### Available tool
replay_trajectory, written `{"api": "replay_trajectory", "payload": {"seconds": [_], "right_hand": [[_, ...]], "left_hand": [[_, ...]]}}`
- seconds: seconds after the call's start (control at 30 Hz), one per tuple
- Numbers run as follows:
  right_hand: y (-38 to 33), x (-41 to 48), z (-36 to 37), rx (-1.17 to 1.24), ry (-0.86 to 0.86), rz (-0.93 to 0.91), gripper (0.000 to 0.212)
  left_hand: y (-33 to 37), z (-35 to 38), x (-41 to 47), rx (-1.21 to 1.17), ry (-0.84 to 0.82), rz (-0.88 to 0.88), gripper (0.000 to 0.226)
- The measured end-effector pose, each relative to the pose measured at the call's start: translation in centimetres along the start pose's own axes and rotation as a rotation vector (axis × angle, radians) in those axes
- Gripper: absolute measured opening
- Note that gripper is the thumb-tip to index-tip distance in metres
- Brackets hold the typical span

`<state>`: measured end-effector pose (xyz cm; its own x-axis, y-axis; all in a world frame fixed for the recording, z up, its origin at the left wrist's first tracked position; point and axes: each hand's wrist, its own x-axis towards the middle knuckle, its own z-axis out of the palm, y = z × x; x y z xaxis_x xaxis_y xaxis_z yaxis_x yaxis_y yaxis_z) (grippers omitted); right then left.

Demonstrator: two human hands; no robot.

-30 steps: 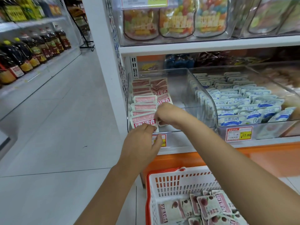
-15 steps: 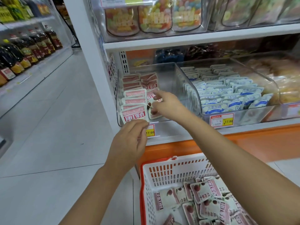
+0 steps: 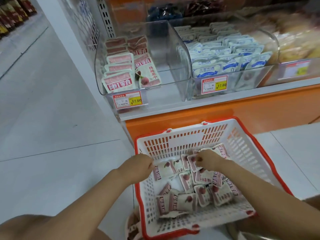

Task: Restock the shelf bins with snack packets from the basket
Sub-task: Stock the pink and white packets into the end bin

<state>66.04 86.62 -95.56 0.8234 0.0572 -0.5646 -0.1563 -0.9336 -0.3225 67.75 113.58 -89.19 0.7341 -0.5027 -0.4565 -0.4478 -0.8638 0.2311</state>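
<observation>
Red-rimmed basket (image 3: 187, 135) on the floor, my hands apart inside it among the snack packets (image 3: 186, 181).
My right hand (image 3: 207, 161) pinches one packet (image 3: 193, 164) by its edge, ready to lift. My left hand (image 3: 138, 168) sits curled at the left wall, its fingers hidden, so I cannot tell if it holds anything. The clear bin (image 3: 173, 58) above is bare on its right, likely where these belong.

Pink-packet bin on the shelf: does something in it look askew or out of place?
Yes. In the clear bin, the front packet of the right stack leans back, slightly twisted, with its whole fruit face showing, while the left row stands upright in a neat file. Nothing looks spilled or torn.
</observation>
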Motion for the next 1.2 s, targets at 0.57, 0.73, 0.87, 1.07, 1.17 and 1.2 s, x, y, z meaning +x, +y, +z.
{"api": "replay_trajectory", "payload": {"seconds": [0.57,0.73,0.87,1.07,1.17,1.2], "right_hand": [[7.7,0.9,8.0,0.115,-0.067,0.401,0.090],[5.9,0.3,6.4,0.064,-0.406,0.278,0.029],[1.7,-0.3,1.0,0.080,-0.441,0.082,0.024],[-5.8,-4.5,-9.8,0.248,0.037,-0.251,0.032],[-7.8,-7.2,-13.3,0.443,0.208,-0.389,0.018],[-8.5,-8.0,-14.3,0.527,0.250,-0.428,0.019]], "left_hand": [[-1.1,0.3,1.0,-0.092,-0.087,-0.117,0.030],[-1.1,-0.1,1.4,-0.091,-0.091,-0.125,0.030],[-0.5,-1.6,1.5,-0.116,0.014,-0.093,0.027],[1.4,-7.4,0.4,-0.151,0.419,0.048,0.023],[1.4,-10.4,-1.0,-0.207,0.897,0.175,0.025],[1.4,-11.2,-1.5,-0.219,1.024,0.204,0.028]]}}
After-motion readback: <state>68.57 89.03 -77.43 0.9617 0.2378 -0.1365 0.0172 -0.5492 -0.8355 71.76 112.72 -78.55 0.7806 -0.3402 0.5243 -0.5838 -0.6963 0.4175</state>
